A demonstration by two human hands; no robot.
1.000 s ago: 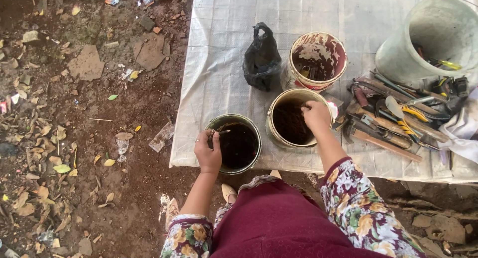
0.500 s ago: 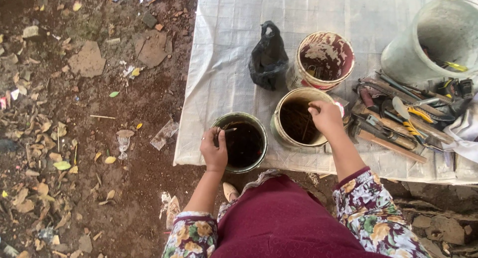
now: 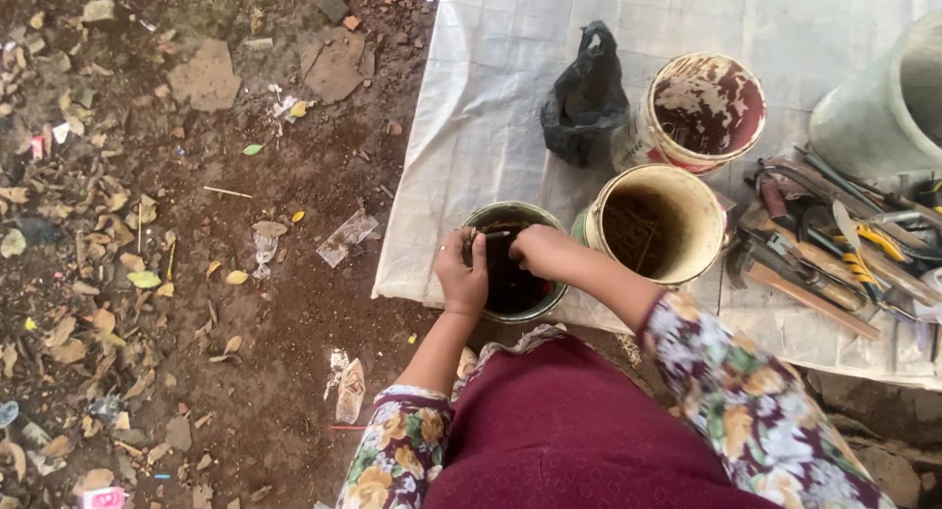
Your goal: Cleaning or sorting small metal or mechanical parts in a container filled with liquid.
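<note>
A green tin (image 3: 530,310) with dark contents stands at the near edge of a white sheet (image 3: 491,107). My left hand (image 3: 459,273) grips its left rim, fingers curled over the edge. My right hand (image 3: 535,251) reaches into the tin's mouth from the right, fingers bent down inside; whether it holds anything I cannot tell. A thin stick lies across the tin's top between my hands. Right beside it stands a cream tin (image 3: 706,224), dark inside.
A third tin (image 3: 708,107) smeared red-brown and a black plastic bag (image 3: 584,97) sit farther back. A pale bucket (image 3: 873,116) and a heap of hand tools (image 3: 834,244) lie at the right. Bare earth with dry leaves and litter (image 3: 196,224) lies left.
My right hand has left the cream tin and moved left into the green tin. My left hand stays on the green tin's rim. The camera view has shifted slightly.
</note>
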